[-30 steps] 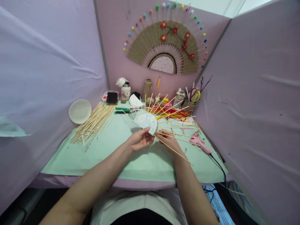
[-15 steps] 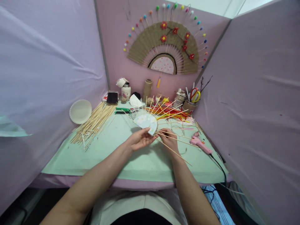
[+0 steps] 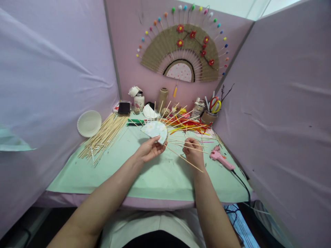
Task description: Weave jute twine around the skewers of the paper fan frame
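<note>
A half-round, pale patterned fan base [image 3: 155, 131] with thin wooden sticks [image 3: 184, 159] fanning out from its curved edge is held up over the table. My left hand [image 3: 150, 148] grips it at the lower right corner, thumb on top and fingers underneath. To the right, my right hand [image 3: 193, 151] is closed, its fingertips pinched together among the lower sticks. Whether a stick or something finer lies in that pinch is too small to tell.
Loose sticks [image 3: 106, 136] lie left beside a white scalloped dish [image 3: 89, 124]. Green-handled pliers [image 3: 136, 122] and red and yellow pipe cleaners [image 3: 192, 124] lie behind. A pink glue gun [image 3: 221, 158] rests right, its cord over the edge. A decorated fan [image 3: 155, 48] hangs on the back wall.
The fan base has shifted left and slightly up with my left hand. My right hand has moved right, away from the base's edge, its fingers still pinched.
</note>
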`<state>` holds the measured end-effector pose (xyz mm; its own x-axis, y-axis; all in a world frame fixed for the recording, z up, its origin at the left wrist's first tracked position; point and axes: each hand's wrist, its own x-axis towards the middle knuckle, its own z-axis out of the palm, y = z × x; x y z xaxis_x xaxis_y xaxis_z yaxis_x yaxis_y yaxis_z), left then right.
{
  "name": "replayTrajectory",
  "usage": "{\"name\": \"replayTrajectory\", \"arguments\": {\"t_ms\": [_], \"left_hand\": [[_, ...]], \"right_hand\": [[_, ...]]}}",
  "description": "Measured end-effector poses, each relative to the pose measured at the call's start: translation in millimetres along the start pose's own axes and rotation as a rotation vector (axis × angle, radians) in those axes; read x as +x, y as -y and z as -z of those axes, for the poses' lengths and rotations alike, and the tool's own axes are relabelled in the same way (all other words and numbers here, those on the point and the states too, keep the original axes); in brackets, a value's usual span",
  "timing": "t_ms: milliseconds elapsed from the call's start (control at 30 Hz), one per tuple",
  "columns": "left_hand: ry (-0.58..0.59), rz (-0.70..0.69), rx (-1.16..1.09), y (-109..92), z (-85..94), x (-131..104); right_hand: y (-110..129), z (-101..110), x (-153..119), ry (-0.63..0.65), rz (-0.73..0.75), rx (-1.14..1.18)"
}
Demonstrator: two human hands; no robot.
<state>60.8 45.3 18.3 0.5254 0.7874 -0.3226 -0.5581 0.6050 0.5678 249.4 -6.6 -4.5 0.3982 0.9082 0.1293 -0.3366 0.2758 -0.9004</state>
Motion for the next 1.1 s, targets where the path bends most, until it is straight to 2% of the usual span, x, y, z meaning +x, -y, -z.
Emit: {"name": "replayTrajectory", "arguments": {"t_ms": [67, 167, 467, 700, 800, 967, 1033, 1100], "left_hand": [[-0.025, -0.033, 0.003, -4, 0.2, 0], [-0.072, -0.084, -0.010, -9, -0.3, 0], [-0.099, -0.168, -0.016, -11, 1.5, 2], [-0.094, -0.163, 0.015, -10, 1.9, 2], [-0.062, -0.138, 0.037, -9, 2.6, 2], [0.027, -0.026, 0.055, -4, 2.3, 0], [0.064, 0.038, 0.049, -1, 0.9, -3], [0.106, 0.109, 0.056, 4, -1.0, -6]], "right_hand": [[5, 3, 2, 0.015, -0.020, 0.144], [12, 7, 3, 0.015, -0.007, 0.239], [17, 13, 1, 0.053, 0.157, 0.335], [24, 21, 3, -0.002, 0.200, 0.449], [25, 28, 7, -0.047, 0.160, 0.533], [18, 41, 21, -0.236, -0.074, 0.646], [14, 42, 25, -0.305, -0.096, 0.626], [11, 40, 26, -0.321, -0.083, 0.607]]}}
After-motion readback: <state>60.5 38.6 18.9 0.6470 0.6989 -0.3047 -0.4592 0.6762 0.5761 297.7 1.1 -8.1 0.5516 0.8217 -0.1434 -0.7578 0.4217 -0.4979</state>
